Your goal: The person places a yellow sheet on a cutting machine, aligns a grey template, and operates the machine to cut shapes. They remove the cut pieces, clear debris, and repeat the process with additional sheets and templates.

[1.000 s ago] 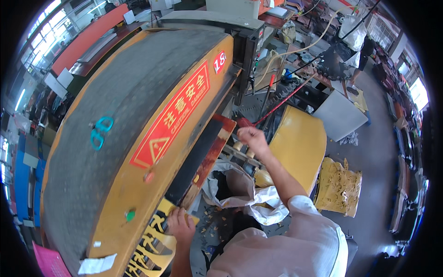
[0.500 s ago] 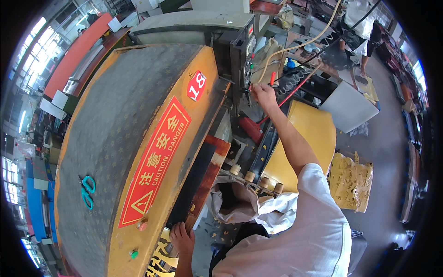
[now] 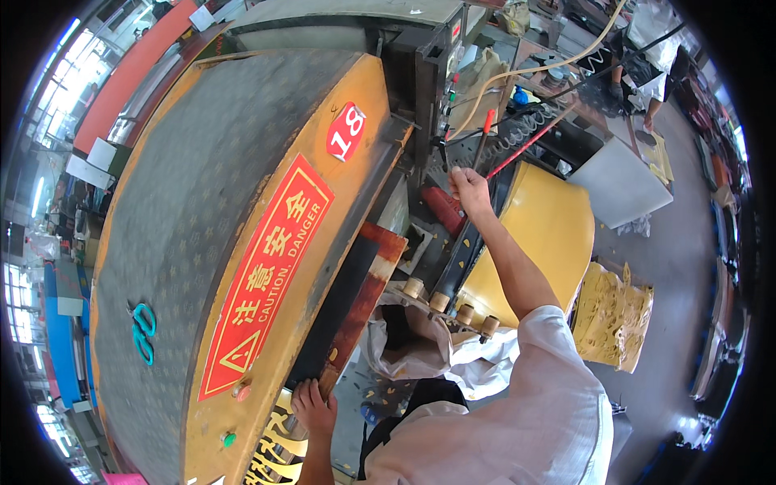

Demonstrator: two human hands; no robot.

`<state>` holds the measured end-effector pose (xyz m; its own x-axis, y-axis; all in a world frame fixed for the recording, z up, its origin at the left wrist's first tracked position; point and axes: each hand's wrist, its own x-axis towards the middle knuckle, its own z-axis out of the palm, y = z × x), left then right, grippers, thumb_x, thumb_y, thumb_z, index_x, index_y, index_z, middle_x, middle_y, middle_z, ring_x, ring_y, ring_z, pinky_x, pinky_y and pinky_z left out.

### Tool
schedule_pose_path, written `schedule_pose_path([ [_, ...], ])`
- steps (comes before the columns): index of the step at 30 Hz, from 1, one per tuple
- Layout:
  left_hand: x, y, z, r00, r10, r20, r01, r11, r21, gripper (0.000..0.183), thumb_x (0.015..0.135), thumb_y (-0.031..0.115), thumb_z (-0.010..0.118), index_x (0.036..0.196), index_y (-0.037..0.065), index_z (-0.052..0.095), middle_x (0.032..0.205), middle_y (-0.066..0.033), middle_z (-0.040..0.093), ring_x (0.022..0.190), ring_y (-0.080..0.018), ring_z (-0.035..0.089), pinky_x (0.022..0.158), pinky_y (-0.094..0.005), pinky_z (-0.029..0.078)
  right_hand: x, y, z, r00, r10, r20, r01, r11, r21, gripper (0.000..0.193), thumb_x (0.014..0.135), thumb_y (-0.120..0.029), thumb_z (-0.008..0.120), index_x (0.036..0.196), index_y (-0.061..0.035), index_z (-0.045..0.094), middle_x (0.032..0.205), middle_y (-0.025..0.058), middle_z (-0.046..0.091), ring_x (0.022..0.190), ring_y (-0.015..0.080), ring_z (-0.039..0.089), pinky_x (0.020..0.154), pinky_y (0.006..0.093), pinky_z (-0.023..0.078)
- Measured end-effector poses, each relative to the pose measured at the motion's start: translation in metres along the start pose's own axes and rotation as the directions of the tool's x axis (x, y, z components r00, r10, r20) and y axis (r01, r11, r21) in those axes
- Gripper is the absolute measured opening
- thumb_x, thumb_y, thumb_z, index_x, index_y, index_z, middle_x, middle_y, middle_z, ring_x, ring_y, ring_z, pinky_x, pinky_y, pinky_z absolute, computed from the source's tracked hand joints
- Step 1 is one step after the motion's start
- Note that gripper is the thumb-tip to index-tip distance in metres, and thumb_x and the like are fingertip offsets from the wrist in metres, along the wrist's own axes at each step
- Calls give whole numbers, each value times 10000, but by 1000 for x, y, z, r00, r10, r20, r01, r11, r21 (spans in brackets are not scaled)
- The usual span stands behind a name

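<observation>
My right hand [image 3: 471,192] is raised at the end of an outstretched arm, its fingers curled together. Just below a small dark lever [image 3: 442,153] on the machine's control column [image 3: 440,89], it appears apart from it; anything inside the fingers is hidden. My left hand [image 3: 314,406] lies with fingers stretched over the black bed edge [image 3: 331,331] of the big yellow-framed machine [image 3: 323,202], beside a small wooden block [image 3: 328,381]. Next to that hand, a yellow sheet with cut-out shapes [image 3: 279,453] shows under the frame.
Teal-handled scissors [image 3: 142,333] lie on the machine's grey top. Right of the machine are a smooth yellow sheet [image 3: 537,242], wooden rollers [image 3: 439,301], a white sack [image 3: 404,347] and a stack of cut yellow sheets [image 3: 612,319]. Another person [image 3: 647,65] stands at the far right.
My right hand has drawn back from the control column, toward me and slightly right. My left hand stays on the bed edge. The view has shifted a little.
</observation>
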<state>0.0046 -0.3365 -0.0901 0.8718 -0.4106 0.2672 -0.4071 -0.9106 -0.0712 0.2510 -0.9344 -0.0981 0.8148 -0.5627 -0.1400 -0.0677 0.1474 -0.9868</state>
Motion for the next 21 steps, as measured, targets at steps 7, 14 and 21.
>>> schedule_pose_path([
  [7, 2, 2, -5, 1000, -9, 0, 9, 1000, -11, 428, 989, 331, 655, 1333, 77, 637, 1336, -144, 638, 1260, -386, 603, 1027, -544, 488, -59, 49, 8, 981, 152, 121, -140, 985, -100, 310, 1074, -338, 667, 960, -53, 714, 829, -12, 669, 706, 82, 606, 638, 258, 502],
  [14, -2, -2, 1, 999, -33, 18, 33, 999, -22, 434, 984, 333, 672, 1338, 85, 637, 1351, -136, 637, 1278, -373, 601, 1037, -538, 490, -169, 84, -21, 971, 147, 186, -43, 883, -468, 286, 1040, -280, 698, 986, -1, 728, 793, 26, 682, 741, 104, 594, 701, 326, 516],
  [21, -8, -4, 6, 998, -54, 37, 56, 998, -28, 487, 945, 332, 707, 1362, 93, 625, 1378, -129, 627, 1302, -363, 589, 1058, -536, 486, -230, 64, -13, 994, 74, 81, -27, 883, -469, 264, 1046, -271, 708, 1060, -11, 751, 841, 70, 723, 794, 143, 664, 753, 337, 550],
])
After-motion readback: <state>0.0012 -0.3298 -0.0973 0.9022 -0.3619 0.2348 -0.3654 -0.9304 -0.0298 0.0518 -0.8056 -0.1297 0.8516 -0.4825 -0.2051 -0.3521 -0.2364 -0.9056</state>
